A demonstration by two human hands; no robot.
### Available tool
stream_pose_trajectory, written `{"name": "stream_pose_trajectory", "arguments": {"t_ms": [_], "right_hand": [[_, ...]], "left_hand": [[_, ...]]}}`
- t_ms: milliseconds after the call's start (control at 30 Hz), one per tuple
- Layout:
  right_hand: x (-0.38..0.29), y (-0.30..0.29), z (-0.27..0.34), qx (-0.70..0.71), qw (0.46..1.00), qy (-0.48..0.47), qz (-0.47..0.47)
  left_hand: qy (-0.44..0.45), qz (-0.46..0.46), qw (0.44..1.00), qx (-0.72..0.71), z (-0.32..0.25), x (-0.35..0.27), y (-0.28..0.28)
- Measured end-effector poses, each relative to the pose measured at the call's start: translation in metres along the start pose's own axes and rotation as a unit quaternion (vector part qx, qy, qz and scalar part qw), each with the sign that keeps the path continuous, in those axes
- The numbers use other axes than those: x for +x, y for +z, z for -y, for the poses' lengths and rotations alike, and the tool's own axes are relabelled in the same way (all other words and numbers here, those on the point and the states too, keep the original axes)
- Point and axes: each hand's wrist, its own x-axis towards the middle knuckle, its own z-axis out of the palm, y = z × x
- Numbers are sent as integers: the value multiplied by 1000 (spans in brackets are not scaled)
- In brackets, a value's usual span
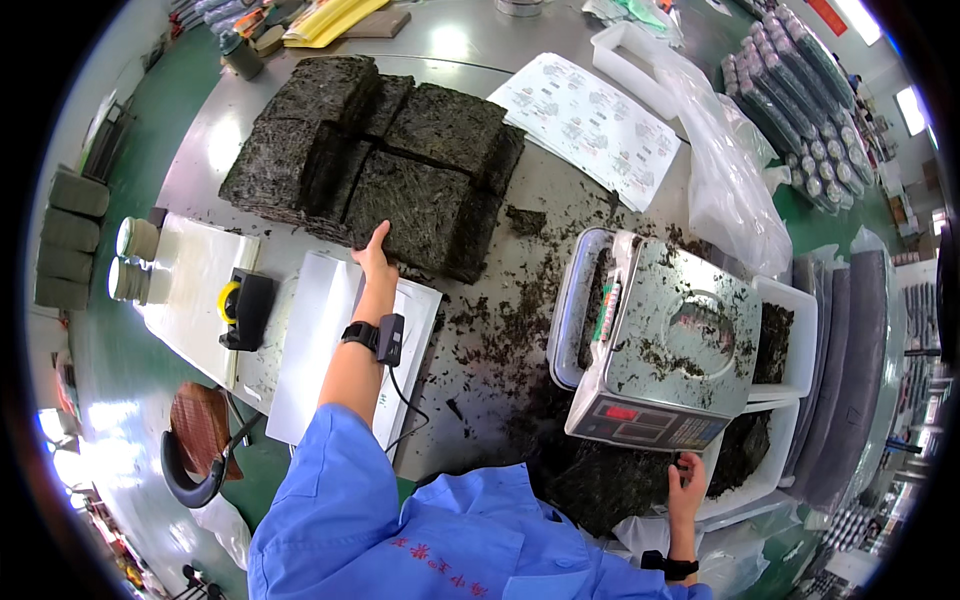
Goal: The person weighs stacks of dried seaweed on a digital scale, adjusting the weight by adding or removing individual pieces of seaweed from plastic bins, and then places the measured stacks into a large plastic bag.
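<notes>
My left hand (376, 255) reaches to the near edge of a block of stacked dried seaweed sheets (405, 196), its fingers touching the lower left corner. Whether it grips any sheets cannot be told. More seaweed stacks (319, 90) stand behind and to the left. My right hand (686, 480) is at the front corner of a digital scale (686, 322), fingers bent and apart, with nothing visible in it. Seaweed crumbs lie on the scale's metal pan. Dark seaweed (607, 480) lies before my body, below the scale.
Printed sheets (592, 120) lie behind the stacks. White tubs (806, 337) of seaweed pieces and a clear plastic bag (731, 180) are at the right. A black tape dispenser (249, 309) and white sheets (315, 345) sit at the left. Crumbs cover the metal table (469, 375).
</notes>
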Motion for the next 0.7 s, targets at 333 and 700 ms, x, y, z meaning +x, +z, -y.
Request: {"name": "stream_pose_trajectory", "arguments": {"t_ms": [333,700], "right_hand": [[-89,73,-135,-21,984,173,-35],[-88,68,-114,-167,956,231,-74]], "left_hand": [[532,213,719,393,10,-124,69],[311,480,304,762,191,-83,84]]}}
